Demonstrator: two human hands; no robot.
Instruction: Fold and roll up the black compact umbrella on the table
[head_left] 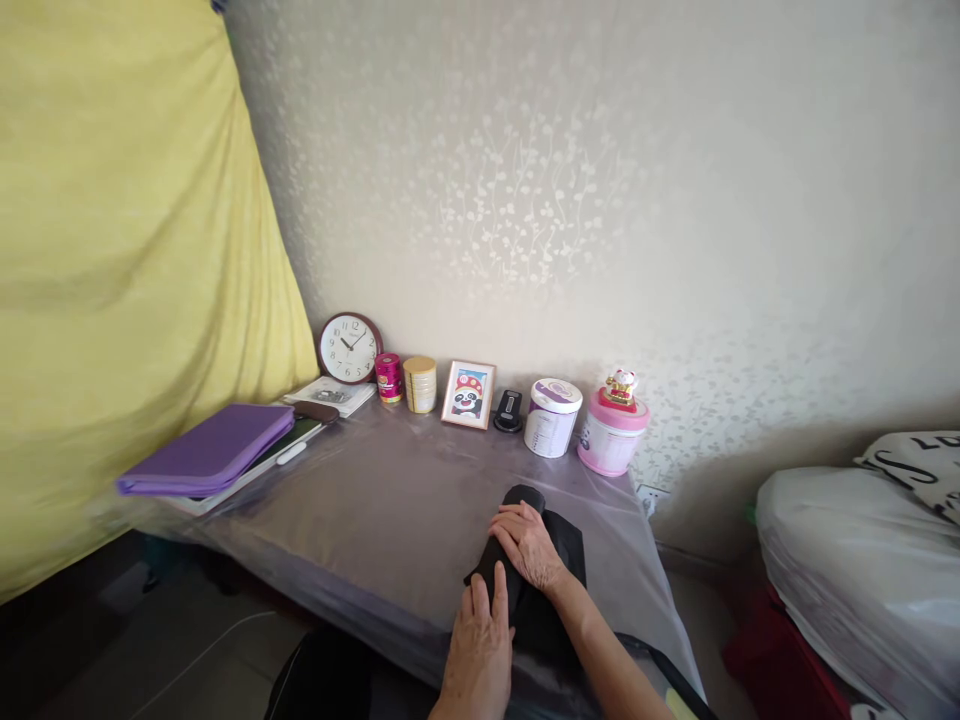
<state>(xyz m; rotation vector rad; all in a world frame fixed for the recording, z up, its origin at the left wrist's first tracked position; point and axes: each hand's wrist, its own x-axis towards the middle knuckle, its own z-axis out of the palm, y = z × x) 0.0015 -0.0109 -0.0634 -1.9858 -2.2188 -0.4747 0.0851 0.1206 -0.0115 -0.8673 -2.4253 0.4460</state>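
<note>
A black folded cloth item [566, 545], with a rounded roll at its far end and a loose flap on the right, lies near the front right of the table. I cannot make out its exact kind. My right hand [529, 552] lies across the roll, its fingers close together and bent over the left side. Nearer to me, my left hand [480, 625] holds the lower left edge, fingers pointing away and thumb on the right. Both hands touch the cloth and hide part of it.
Along the wall stand a clock [350, 348], a pink can [388, 378], a yellow-lidded jar [420, 385], a panda picture frame [469, 395], a black stand [508, 411] and two tubs, one bearing a cat figurine [619, 388]. A purple folder [214, 448] lies left, beside a yellow curtain [135, 250].
</note>
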